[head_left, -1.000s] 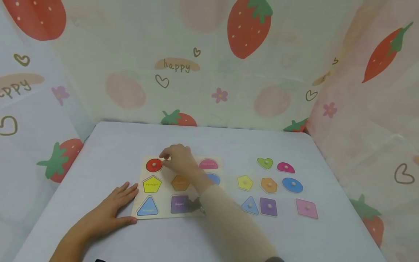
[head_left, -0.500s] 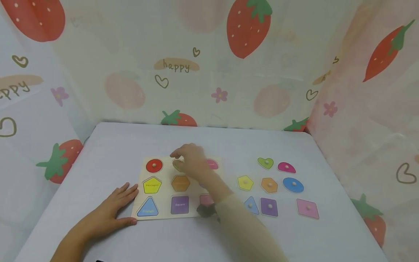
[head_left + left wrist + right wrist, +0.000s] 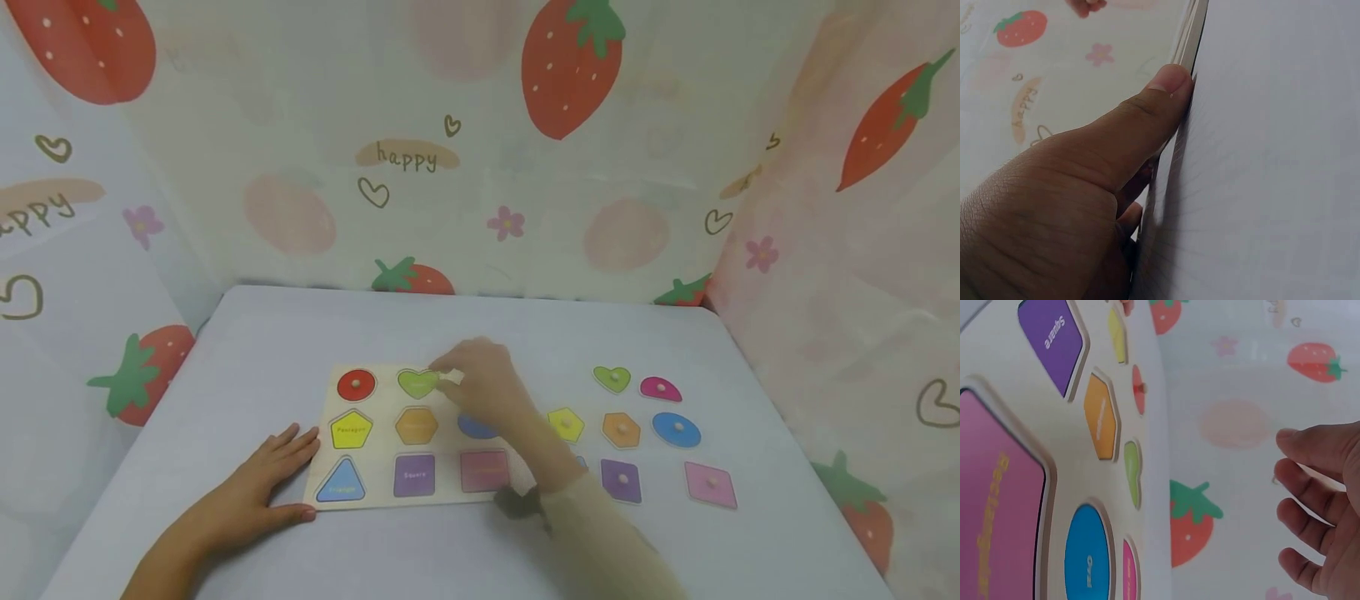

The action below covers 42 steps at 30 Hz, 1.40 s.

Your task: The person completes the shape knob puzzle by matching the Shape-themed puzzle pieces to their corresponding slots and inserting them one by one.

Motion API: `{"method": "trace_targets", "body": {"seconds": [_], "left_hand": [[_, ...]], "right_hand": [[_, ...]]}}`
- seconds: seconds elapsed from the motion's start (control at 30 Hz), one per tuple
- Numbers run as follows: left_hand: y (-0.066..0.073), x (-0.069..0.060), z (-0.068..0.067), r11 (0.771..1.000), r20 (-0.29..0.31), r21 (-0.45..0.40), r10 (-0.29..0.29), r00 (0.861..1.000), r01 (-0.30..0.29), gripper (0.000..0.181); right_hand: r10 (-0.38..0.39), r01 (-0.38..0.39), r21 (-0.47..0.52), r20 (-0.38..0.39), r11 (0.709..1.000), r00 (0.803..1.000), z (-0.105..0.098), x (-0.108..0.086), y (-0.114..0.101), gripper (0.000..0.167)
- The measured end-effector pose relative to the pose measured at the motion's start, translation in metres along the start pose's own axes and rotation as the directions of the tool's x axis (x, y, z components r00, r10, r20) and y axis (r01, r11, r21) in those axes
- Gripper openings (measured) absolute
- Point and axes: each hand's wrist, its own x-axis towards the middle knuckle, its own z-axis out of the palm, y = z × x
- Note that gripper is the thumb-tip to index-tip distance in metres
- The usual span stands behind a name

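Observation:
The left hand (image 3: 251,492) lies flat at the left edge of the puzzle board (image 3: 375,500), its thumb and fingertips touching that edge; the left wrist view shows the thumb (image 3: 1147,112) against the board's side. Above the board's top right part hovers the right hand (image 3: 487,387), fingers loosely bent and apart, holding nothing; in the right wrist view the right hand (image 3: 1322,500) is clear of the board. The red circle piece (image 3: 356,385) with its knob sits in the top left slot. The heart slot (image 3: 417,383) and pentagon slot (image 3: 351,430) show printed shapes without knobs.
Right of the board lie knobbed pieces: green heart (image 3: 612,379), magenta semicircle (image 3: 661,388), yellow pentagon (image 3: 566,425), orange hexagon (image 3: 621,430), blue oval (image 3: 677,430), purple square (image 3: 621,481) and pink piece (image 3: 711,485). The right forearm mostly covers a blue triangle. Patterned cloth stands behind.
The right hand has moved rightward from beside the red circle, across the heart slot, to the board's top right part. The left hand has stayed at the board's edge.

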Motion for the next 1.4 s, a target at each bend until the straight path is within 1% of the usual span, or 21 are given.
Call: {"method": "trace_targets", "body": {"seconds": [0.07, 0.17, 0.3, 0.4, 0.53, 0.63, 0.73, 0.87, 0.97, 1.03, 1.1, 1.17, 1.33, 1.4], "left_hand": [[0.001, 0.001, -0.001, 1.000, -0.001, -0.003, 0.005, 1.000, -0.005, 0.101], [0.001, 0.002, -0.002, 1.000, -0.006, -0.012, 0.013, 1.000, -0.013, 0.100], [-0.002, -0.001, -0.001, 0.999, -0.024, -0.006, 0.038, 0.999, -0.038, 0.098], [-0.005, -0.004, 0.001, 0.999, -0.022, 0.006, 0.036, 0.999, -0.036, 0.099], [-0.005, -0.006, 0.001, 1.000, -0.010, 0.008, 0.015, 1.000, -0.015, 0.101], [-0.005, -0.005, 0.001, 1.000, -0.008, 0.007, 0.008, 1.000, -0.008, 0.101], [-0.004, -0.004, 0.001, 1.000, -0.011, 0.016, 0.012, 1.000, -0.011, 0.101], [-0.003, -0.001, 0.003, 0.999, -0.022, 0.025, 0.035, 0.999, -0.035, 0.101], [-0.002, 0.002, 0.004, 0.999, -0.020, 0.025, 0.039, 0.999, -0.038, 0.101], [-0.001, 0.002, 0.004, 1.000, -0.011, 0.018, 0.023, 1.000, -0.023, 0.101], [0.000, 0.002, 0.004, 1.000, -0.004, 0.004, 0.005, 1.000, -0.004, 0.101], [0.001, 0.002, 0.003, 1.000, 0.005, -0.008, -0.010, 1.000, 0.010, 0.102], [0.001, 0.002, 0.002, 1.000, 0.000, -0.014, -0.006, 1.000, 0.006, 0.101], [0.000, 0.002, 0.002, 1.000, -0.004, -0.017, -0.004, 1.000, 0.004, 0.101]], "right_hand": [[0.008, -0.007, 0.011, -0.020, 1.000, 1.000, -0.005, -0.007, 0.004, 0.020], [-0.010, 0.013, 0.045, -0.046, 0.999, 0.999, -0.014, -0.016, 0.010, 0.020], [-0.060, 0.067, 0.124, -0.054, 0.990, 0.997, -0.023, -0.026, 0.014, 0.020], [-0.069, 0.076, 0.154, -0.049, 0.985, 0.996, -0.025, -0.030, 0.016, 0.019], [-0.062, 0.075, 0.161, -0.085, 0.984, 0.994, -0.028, -0.034, 0.019, 0.020], [-0.061, 0.077, 0.140, -0.117, 0.987, 0.991, -0.032, -0.036, 0.021, 0.020], [-0.072, 0.083, 0.097, -0.116, 0.992, 0.991, -0.039, -0.037, 0.026, 0.020], [-0.084, 0.090, 0.050, -0.099, 0.995, 0.991, -0.051, -0.039, 0.039, 0.025], [-0.082, 0.084, 0.019, -0.107, 0.996, 0.991, -0.060, -0.042, 0.051, 0.028], [-0.081, 0.081, 0.001, -0.127, 0.997, 0.989, -0.066, -0.043, 0.059, 0.027], [-0.064, 0.062, -0.017, -0.155, 0.998, 0.986, -0.073, -0.045, 0.067, 0.028], [-0.067, 0.065, -0.018, -0.193, 0.998, 0.979, -0.080, -0.046, 0.076, 0.029], [-0.043, 0.047, 0.009, -0.285, 0.999, 0.958, -0.094, -0.052, 0.099, 0.029], [0.001, 0.006, 0.021, -0.308, 1.000, 0.951, -0.099, -0.055, 0.106, 0.028]]}}
